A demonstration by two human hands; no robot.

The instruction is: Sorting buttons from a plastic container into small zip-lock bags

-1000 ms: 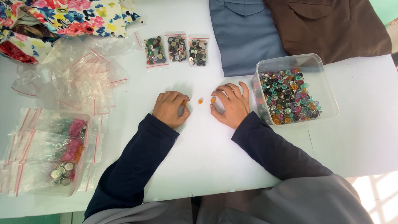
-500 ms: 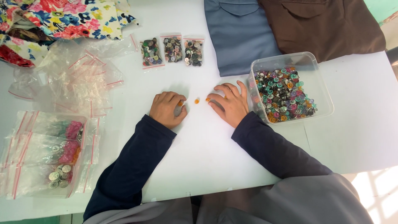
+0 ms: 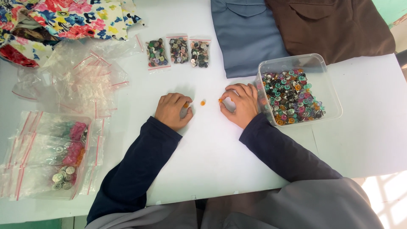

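Resting on the white table (image 3: 212, 169), both your hands sit close together near the middle, knuckles up, with one small orange button (image 3: 203, 102) lying loose on the table between them. Your left hand (image 3: 173, 111) is curled into a loose fist, and a speck of orange (image 3: 185, 104) shows at its fingertips; whether you are pinching it or only touching it is too small to tell. Your right hand (image 3: 240, 104) is bent with thumb and forefinger drawn together on another tiny orange button (image 3: 220, 100) at the table surface.

Just right of your right hand, almost touching it, stands a clear plastic tub (image 3: 330, 89) filled with mixed buttons in teal, orange, pink and silver. Farther away, beyond your hands, three small zip bags (image 3: 179, 51) of dark mixed buttons lie in a row. A heap of empty zip bags (image 3: 85, 80) lies to the left, and nearer you on the left edge are more bags (image 3: 46, 157) holding pink, teal and silver buttons. At the far side lie a folded blue-grey garment (image 3: 246, 34), a brown garment (image 3: 335, 25) and, far left, a floral cloth (image 3: 63, 17).
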